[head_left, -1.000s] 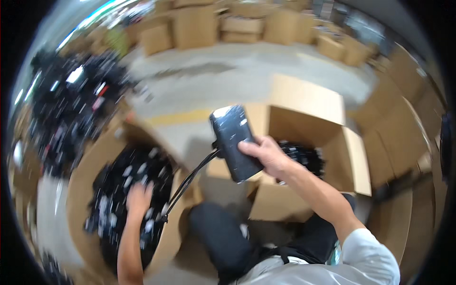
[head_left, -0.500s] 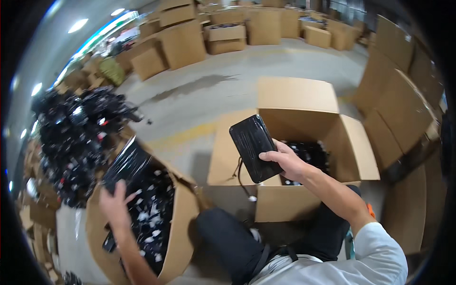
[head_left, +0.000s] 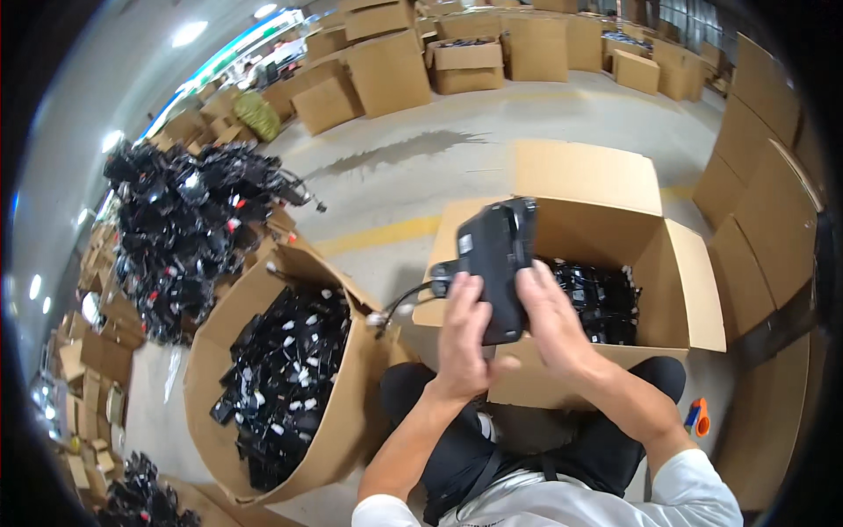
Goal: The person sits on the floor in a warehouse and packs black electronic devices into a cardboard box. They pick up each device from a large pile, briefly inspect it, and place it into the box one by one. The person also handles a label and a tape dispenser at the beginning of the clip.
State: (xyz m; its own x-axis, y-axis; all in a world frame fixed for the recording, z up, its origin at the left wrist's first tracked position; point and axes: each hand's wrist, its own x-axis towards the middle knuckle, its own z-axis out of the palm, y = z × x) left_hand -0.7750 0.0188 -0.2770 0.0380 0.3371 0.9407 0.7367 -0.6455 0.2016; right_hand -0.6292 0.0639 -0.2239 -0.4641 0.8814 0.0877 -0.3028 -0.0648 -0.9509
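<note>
In front of me, a black flat rectangular electronic device [head_left: 493, 263] is held upright and tilted between both hands. My left hand [head_left: 463, 338] has its fingers pressed against the device's left face. Along its right edge lies my right hand [head_left: 553, 316], fingers together. A short cable [head_left: 404, 303] with a white plug hangs off the device's left side. I cannot tell whether the thick shape is one unit or two together. Behind it, an open carton [head_left: 606, 220] holds rows of similar black devices [head_left: 597, 303]. At left, another carton [head_left: 351, 386] is filled with loose black devices [head_left: 285, 378] and white plugs.
A tall heap of black devices [head_left: 176, 237] rises beyond the left carton. Another pile [head_left: 140, 501] sits at the lower left. An orange and blue tape dispenser [head_left: 698, 417] lies right of my knee. Cardboard cartons [head_left: 386, 75] line the far side; tall cardboard [head_left: 773, 228] stands right.
My left hand has left the left carton, where it held a glossy black piece, and now meets the right hand at the device. The device has been turned edge-on. The view has shifted left.
</note>
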